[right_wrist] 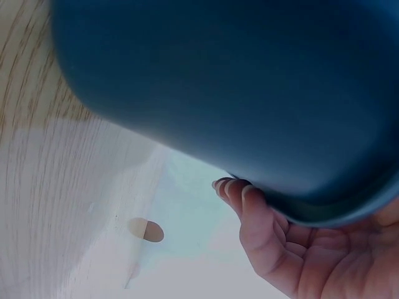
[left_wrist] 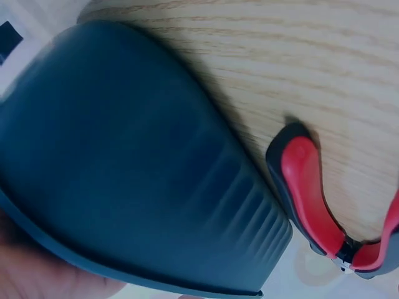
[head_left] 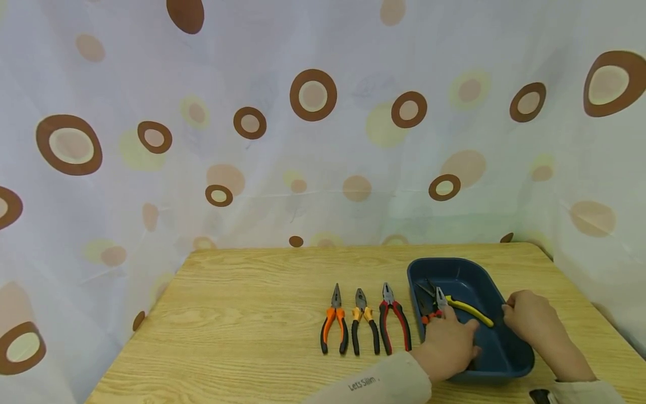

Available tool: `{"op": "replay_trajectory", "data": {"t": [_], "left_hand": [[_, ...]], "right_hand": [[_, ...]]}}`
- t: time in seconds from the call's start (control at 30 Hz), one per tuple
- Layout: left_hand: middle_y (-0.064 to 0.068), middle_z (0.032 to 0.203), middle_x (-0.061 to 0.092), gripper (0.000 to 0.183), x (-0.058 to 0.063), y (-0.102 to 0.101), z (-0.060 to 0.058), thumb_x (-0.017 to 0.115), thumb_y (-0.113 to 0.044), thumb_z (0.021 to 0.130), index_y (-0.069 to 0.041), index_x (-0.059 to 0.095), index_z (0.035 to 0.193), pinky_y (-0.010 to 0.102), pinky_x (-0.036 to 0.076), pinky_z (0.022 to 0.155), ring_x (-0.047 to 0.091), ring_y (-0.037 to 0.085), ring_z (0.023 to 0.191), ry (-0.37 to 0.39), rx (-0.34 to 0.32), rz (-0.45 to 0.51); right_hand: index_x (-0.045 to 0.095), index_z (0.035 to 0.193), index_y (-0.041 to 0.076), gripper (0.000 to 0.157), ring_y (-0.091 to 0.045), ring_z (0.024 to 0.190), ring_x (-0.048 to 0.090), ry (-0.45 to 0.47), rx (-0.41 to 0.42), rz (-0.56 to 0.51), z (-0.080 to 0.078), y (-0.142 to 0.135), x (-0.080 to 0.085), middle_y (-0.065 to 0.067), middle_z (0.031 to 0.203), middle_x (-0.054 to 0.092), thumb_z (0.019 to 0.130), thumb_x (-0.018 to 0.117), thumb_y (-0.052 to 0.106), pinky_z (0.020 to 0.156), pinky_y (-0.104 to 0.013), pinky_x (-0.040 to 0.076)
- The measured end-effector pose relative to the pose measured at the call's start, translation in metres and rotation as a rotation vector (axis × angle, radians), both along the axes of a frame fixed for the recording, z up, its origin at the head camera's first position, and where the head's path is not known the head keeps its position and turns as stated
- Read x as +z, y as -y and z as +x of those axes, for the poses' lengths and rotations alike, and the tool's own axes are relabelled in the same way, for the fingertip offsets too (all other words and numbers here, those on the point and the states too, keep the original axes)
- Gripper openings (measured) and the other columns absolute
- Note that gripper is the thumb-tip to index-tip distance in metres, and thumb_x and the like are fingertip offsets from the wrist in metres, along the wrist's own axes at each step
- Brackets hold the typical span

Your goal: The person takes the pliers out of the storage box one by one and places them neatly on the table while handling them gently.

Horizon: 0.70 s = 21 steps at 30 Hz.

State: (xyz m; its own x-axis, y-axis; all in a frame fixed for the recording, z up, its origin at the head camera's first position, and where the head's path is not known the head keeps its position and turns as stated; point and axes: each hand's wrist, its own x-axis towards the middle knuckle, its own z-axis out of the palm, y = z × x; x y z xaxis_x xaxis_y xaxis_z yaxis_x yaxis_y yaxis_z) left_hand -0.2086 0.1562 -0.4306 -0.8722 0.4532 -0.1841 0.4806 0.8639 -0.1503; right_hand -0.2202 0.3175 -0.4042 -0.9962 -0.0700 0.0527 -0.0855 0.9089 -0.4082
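A dark blue plastic basin (head_left: 497,353) stands at the right of the table. My left hand (head_left: 449,345) reaches over its near left side, index finger straight against red-handled pliers (head_left: 441,297) inside, thumb spread apart from them. In the left wrist view that hand (left_wrist: 53,274) shows only partly beyond the rim; its fingertips are hidden. Beside those pliers lies a tool with a curved yellow handle (head_left: 470,311), partly covered. At the basin's right side, my right hand (head_left: 532,320) grips the rim; in the right wrist view its curled fingers (right_wrist: 254,208) press the outer wall.
Left of the basin, three pliers lie in a row, jaws pointing away: orange-and-black needle-nose pliers (head_left: 330,325), yellow-and-black pliers (head_left: 360,314) and red-and-black pliers (head_left: 396,322). The wooden table (head_left: 242,314) ends at a spotted curtain (head_left: 272,163).
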Motion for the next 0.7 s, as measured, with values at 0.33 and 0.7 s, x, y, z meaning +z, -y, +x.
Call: {"op": "replay_trajectory", "data": {"t": [0.33, 0.7], "left_hand": [[-0.007, 0.147, 0.035, 0.053, 0.002, -0.002, 0.002, 0.051, -0.069, 0.084, -0.052, 0.04, 0.133, 0.027, 0.05, 0.067, 0.055, 0.01, 0.11, -0.026, 0.086, -0.001], [-0.004, 0.121, 0.046, 0.09, 0.003, -0.014, 0.005, 0.044, -0.087, 0.07, -0.031, 0.04, 0.141, 0.02, 0.05, 0.063, 0.048, 0.012, 0.102, -0.123, 0.319, -0.124]], "right_hand": [[0.056, 0.065, 0.001, 0.024, -0.019, 0.053, 0.047, 0.008, -0.008, -0.009, 0.0, 0.003, 0.001, -0.003, 0.058, 0.049, 0.089, 0.052, 0.001, 0.05, -0.033, 0.037], [0.052, 0.063, 0.003, 0.026, -0.019, 0.053, 0.045, -0.013, -0.009, 0.004, 0.003, 0.005, 0.003, -0.002, 0.057, 0.046, 0.089, 0.052, 0.0, 0.05, -0.033, 0.035]]}}
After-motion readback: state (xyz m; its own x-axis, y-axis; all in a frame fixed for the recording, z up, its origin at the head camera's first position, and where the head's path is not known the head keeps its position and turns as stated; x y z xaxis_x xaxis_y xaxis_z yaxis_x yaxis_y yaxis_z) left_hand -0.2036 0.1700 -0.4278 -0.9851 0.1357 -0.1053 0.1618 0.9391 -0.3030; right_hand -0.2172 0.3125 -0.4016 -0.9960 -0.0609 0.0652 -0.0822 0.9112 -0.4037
